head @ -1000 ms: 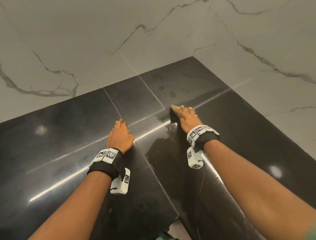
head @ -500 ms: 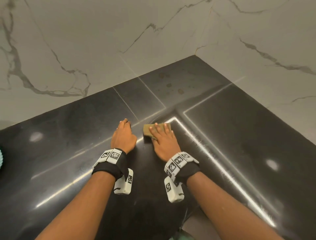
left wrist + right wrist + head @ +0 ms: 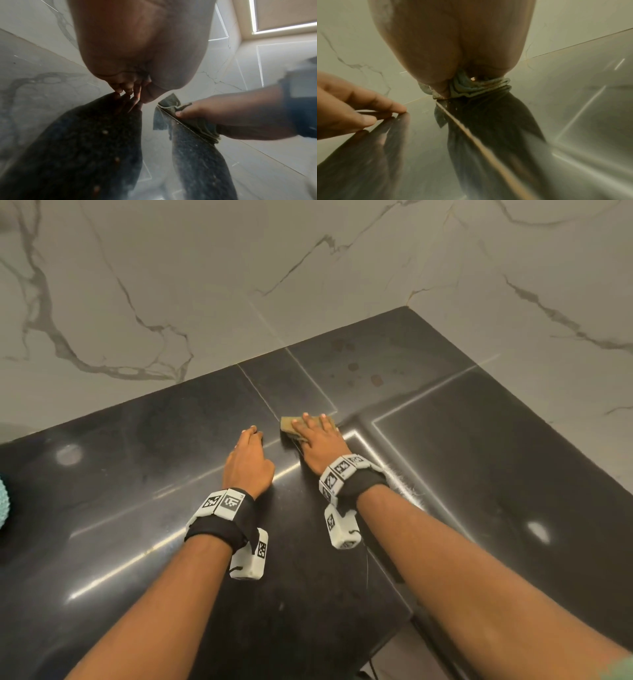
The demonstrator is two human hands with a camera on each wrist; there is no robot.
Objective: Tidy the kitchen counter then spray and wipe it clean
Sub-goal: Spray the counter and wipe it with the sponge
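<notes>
A folded olive-green cloth [image 3: 287,424] lies on the glossy black counter [image 3: 479,474]. My right hand [image 3: 317,436] presses flat on it, fingers straight over its top. From the left wrist view the cloth [image 3: 200,125] bunches under the right hand [image 3: 231,115], whose thumb sits at its edge. In the right wrist view the cloth [image 3: 479,86] shows just under the palm. My left hand [image 3: 248,453] stands beside it to the left, holding nothing, curved fingertips [image 3: 126,93] touching the counter.
Brownish stains [image 3: 376,380] dot the counter near the back corner, beyond the cloth. White marble walls [image 3: 205,285] close the back and right sides. A teal object [image 3: 3,501] shows at the far left edge. The counter's front edge [image 3: 394,642] runs below my right forearm.
My right hand has slid the cloth left across the counter, from nearer the back corner to right beside my left hand. The left hand has stayed in place.
</notes>
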